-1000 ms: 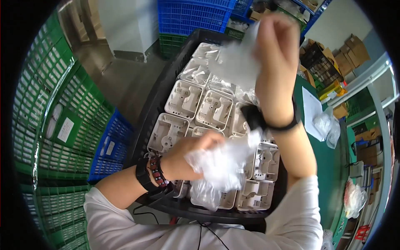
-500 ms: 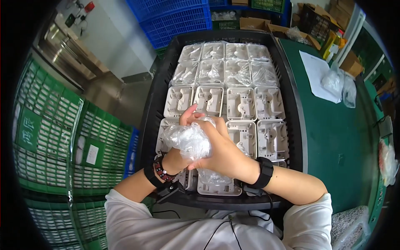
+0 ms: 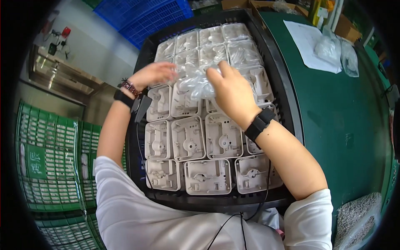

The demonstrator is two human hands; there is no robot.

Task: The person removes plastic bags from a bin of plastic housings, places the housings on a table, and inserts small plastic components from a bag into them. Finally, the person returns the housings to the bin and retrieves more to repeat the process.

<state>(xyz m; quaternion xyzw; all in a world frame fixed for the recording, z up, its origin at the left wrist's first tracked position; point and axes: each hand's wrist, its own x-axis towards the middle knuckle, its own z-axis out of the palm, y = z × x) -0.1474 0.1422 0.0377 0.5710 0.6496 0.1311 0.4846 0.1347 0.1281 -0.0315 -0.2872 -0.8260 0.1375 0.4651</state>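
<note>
My right hand (image 3: 236,93) grips a crumpled clear plastic bag (image 3: 196,86) between thumb and fingers, over the middle of a large black crate (image 3: 296,125). Apart from the bag, my left hand (image 3: 155,75) hovers at the crate's left side, its fingers stretched out and slightly blurred, with nothing visible in them. Several rows of pale grey plastic housings (image 3: 187,138) fill the crate, their open insides facing up. Toward the far end, other housings (image 3: 210,36) lie under clear plastic film. The bag and my right hand hide part of the middle rows.
To the right runs a green table (image 3: 325,129) with a white sheet (image 3: 302,41) and clear bags (image 3: 329,48). Green slatted crates (image 3: 48,146) stand at the left, a blue crate (image 3: 143,18) behind. A thin black cable (image 3: 266,183) hangs over the near housings.
My hands have separated and moved away from me. My left hand has let go of the crumpled plastic, which stays in my right hand. The view has shifted, showing more near housings.
</note>
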